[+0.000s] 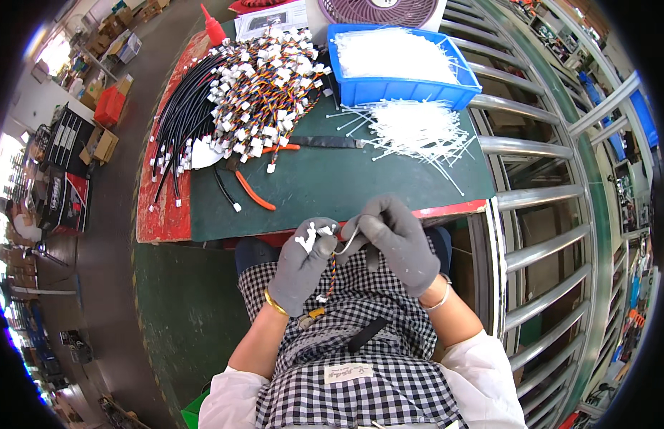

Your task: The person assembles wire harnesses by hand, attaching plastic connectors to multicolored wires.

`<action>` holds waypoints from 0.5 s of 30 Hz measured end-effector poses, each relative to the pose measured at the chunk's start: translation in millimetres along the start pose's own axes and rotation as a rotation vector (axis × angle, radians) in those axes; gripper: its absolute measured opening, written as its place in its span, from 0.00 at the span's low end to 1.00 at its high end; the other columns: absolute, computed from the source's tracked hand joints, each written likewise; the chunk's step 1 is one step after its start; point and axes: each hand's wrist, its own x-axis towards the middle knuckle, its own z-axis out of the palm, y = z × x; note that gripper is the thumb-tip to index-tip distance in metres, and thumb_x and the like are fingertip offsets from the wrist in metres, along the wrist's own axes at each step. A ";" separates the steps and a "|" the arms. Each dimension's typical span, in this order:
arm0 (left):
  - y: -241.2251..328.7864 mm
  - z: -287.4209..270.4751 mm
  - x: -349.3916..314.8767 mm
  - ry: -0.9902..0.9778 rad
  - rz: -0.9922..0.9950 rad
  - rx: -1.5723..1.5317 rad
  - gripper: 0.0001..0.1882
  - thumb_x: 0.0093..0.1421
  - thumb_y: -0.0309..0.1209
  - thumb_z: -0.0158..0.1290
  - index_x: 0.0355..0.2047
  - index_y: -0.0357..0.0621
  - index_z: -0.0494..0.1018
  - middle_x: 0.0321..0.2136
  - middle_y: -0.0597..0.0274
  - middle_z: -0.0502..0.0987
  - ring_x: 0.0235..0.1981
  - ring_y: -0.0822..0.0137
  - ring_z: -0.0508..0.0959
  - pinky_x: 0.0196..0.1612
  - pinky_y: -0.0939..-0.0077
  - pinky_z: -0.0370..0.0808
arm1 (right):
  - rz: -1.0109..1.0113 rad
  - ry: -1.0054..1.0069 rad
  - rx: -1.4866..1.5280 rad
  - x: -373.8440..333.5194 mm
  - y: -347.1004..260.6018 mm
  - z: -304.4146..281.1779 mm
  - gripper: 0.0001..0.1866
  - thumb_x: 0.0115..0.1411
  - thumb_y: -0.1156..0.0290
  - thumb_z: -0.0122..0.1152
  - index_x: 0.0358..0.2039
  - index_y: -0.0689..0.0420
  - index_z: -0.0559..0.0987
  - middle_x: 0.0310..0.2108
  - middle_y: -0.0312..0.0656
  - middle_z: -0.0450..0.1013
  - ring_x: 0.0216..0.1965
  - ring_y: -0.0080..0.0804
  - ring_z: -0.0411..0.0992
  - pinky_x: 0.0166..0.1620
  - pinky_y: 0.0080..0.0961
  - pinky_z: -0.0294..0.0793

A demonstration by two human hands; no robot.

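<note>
My left hand (301,266), in a grey glove, is closed on a wire harness whose white connectors (308,239) stick out above the fingers. A twisted orange and black wire (333,275) hangs below, ending in a white plug over my lap. My right hand (400,243), gloved too, pinches a white cable tie (350,242) that curves towards the harness. Both hands are just in front of the table's near edge, close together. Whether the tie is looped round the wires is hidden by the fingers.
A large heap of wire harnesses (253,100) lies on the green table (310,186), beside orange-handled pliers (253,189). Loose cable ties (418,132) lie before a blue bin (410,91) of more ties. A red bottle (213,28) and purple fan (382,11) stand behind; a roller conveyor (539,196) runs right.
</note>
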 end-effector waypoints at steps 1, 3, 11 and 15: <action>-3.2 0.6 0.7 -0.009 0.021 -0.016 0.17 0.68 0.37 0.53 0.48 0.37 0.72 0.37 0.61 0.77 0.37 0.73 0.75 0.43 0.76 0.73 | 0.028 0.014 -0.057 1.7 2.4 1.0 0.09 0.67 0.72 0.52 0.44 0.61 0.67 0.34 0.41 0.75 0.26 0.18 0.74 0.23 0.12 0.72; -0.9 0.1 -0.8 -0.015 -0.001 -0.032 0.16 0.68 0.37 0.53 0.48 0.37 0.72 0.36 0.61 0.77 0.37 0.73 0.75 0.43 0.76 0.73 | 0.031 -0.001 -0.058 3.9 11.0 0.4 0.11 0.67 0.72 0.53 0.46 0.61 0.67 0.33 0.40 0.75 0.26 0.18 0.73 0.23 0.12 0.72; -1.6 -1.2 -2.6 -0.047 0.015 -0.002 0.15 0.69 0.37 0.51 0.46 0.36 0.72 0.34 0.63 0.77 0.34 0.73 0.76 0.40 0.78 0.74 | 0.059 -0.127 -0.112 3.3 22.6 -7.7 0.24 0.66 0.65 0.60 0.58 0.58 0.65 0.30 0.34 0.74 0.24 0.13 0.66 0.26 0.12 0.66; -1.7 -3.0 -4.2 -0.073 -0.020 -0.133 0.16 0.69 0.38 0.51 0.45 0.36 0.72 0.34 0.63 0.76 0.33 0.73 0.76 0.39 0.77 0.74 | 0.057 -0.132 -0.126 3.7 22.4 -6.1 0.25 0.65 0.65 0.60 0.58 0.59 0.66 0.29 0.34 0.75 0.25 0.12 0.65 0.26 0.12 0.65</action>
